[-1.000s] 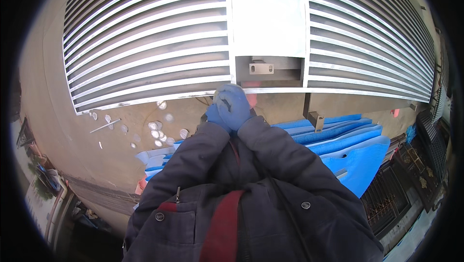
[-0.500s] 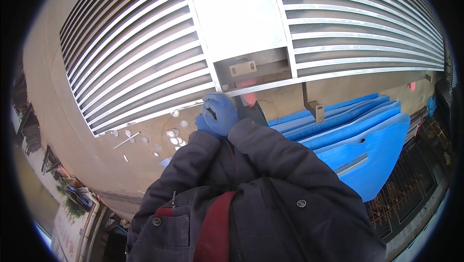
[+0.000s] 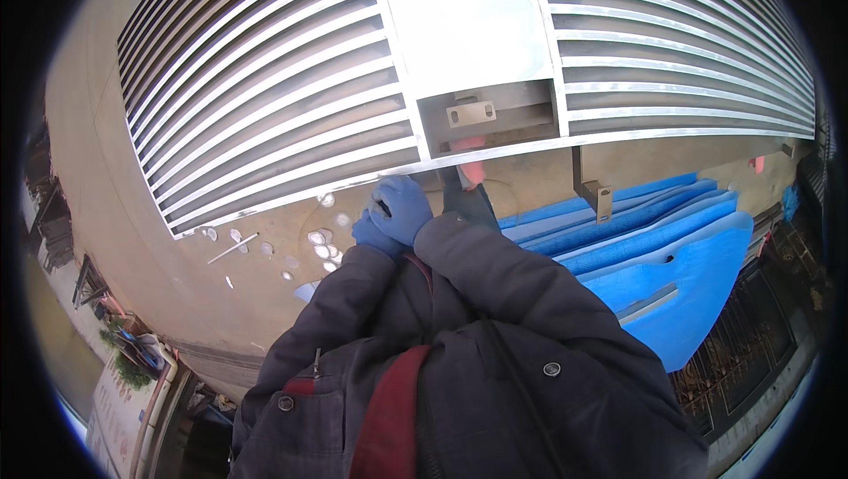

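Two blue-gloved hands meet below the louvred panel (image 3: 265,99): left hand (image 3: 373,236) and right hand (image 3: 402,207) clenched together, grip unclear; blue sheets (image 3: 671,267) at three o'clock.

Dark padded jacket with snap buttons, red lining, blue glove on left hand (image 3: 395,214).

Building site — louvre panel (image 3: 265,99), concrete ledge (image 3: 132,241)

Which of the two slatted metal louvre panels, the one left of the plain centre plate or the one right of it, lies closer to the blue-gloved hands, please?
The left slatted metal louvre panel: its lower edge runs just above the blue-gloved hands, while the right slatted louvre panel sits farther off, beyond the plain centre plate.
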`<state>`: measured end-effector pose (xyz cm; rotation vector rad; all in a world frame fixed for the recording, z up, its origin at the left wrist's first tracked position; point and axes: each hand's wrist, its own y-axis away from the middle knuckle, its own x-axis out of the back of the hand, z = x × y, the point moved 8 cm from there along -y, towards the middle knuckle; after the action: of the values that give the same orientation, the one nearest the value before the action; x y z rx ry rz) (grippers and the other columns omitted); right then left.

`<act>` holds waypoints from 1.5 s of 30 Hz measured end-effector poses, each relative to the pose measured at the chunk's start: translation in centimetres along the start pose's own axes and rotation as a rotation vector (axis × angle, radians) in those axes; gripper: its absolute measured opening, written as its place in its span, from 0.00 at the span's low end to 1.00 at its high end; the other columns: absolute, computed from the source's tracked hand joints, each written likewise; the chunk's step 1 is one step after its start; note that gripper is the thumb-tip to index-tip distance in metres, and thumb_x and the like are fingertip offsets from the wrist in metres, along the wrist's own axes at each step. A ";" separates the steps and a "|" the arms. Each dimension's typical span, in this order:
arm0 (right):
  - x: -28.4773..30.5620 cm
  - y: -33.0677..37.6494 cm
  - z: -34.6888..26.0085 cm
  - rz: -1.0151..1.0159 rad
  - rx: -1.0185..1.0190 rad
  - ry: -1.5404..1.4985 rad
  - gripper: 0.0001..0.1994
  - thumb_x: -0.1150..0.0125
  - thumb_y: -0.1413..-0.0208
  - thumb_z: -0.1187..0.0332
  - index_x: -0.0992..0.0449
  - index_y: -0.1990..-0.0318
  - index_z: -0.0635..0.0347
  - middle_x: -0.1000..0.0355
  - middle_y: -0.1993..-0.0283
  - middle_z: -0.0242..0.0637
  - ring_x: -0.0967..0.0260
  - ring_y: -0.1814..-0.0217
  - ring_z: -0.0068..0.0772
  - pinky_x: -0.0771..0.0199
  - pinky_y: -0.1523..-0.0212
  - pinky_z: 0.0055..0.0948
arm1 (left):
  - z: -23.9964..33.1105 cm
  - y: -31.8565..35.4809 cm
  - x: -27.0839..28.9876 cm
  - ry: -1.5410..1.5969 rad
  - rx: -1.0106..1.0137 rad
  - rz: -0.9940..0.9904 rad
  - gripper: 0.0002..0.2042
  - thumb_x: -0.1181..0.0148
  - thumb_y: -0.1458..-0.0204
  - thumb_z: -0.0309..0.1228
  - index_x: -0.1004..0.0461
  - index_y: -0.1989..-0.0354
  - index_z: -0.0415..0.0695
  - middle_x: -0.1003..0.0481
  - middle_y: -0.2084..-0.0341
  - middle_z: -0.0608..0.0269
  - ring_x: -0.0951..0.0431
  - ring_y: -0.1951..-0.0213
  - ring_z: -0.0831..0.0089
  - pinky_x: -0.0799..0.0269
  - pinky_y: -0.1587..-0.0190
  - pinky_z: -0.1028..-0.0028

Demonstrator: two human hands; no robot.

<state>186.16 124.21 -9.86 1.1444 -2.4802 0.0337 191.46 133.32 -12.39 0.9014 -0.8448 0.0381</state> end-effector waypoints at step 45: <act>0.1 0.2 -5.6 0.213 0.107 0.228 0.17 0.36 0.48 0.60 0.20 0.52 0.55 0.31 0.37 0.45 0.38 0.32 0.56 0.41 0.30 0.57 | -0.6 -2.8 0.6 -0.042 -0.244 0.063 0.28 0.37 0.45 0.44 0.32 0.38 0.45 0.28 0.44 0.46 0.21 0.49 0.47 0.24 0.49 0.53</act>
<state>187.89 125.32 -4.61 0.8583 -2.4060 0.3424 193.32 131.79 -14.06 0.6483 -0.8957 -0.0287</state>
